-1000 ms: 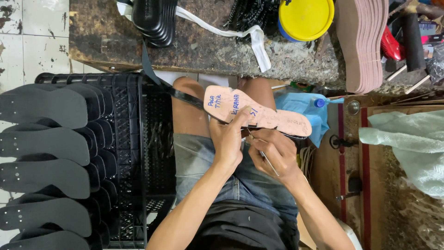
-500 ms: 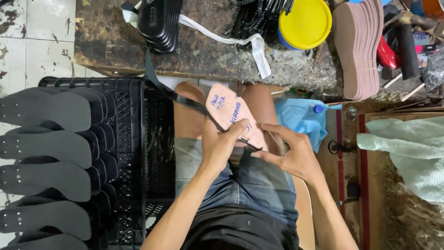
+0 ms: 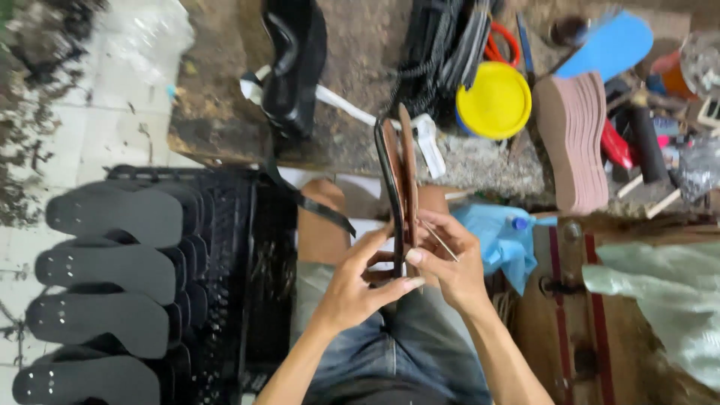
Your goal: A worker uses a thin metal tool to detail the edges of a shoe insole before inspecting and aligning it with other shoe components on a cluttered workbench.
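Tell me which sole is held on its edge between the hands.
The brown sole, pinched by the left hand and right hand. It stands edge-on; the black soles lie flat in rows, and the stacked tan soles rest on the workbench.

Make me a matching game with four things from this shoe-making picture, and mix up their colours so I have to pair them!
Things:
1. round lid
2. plastic bag beside the person's knee
3. flat soles stacked in the crate
4. stack of thin insoles on the workbench

Colours:
A. light blue
B. pinkish brown
C. yellow
D. dark grey

Pairs: 1-C, 2-A, 3-D, 4-B
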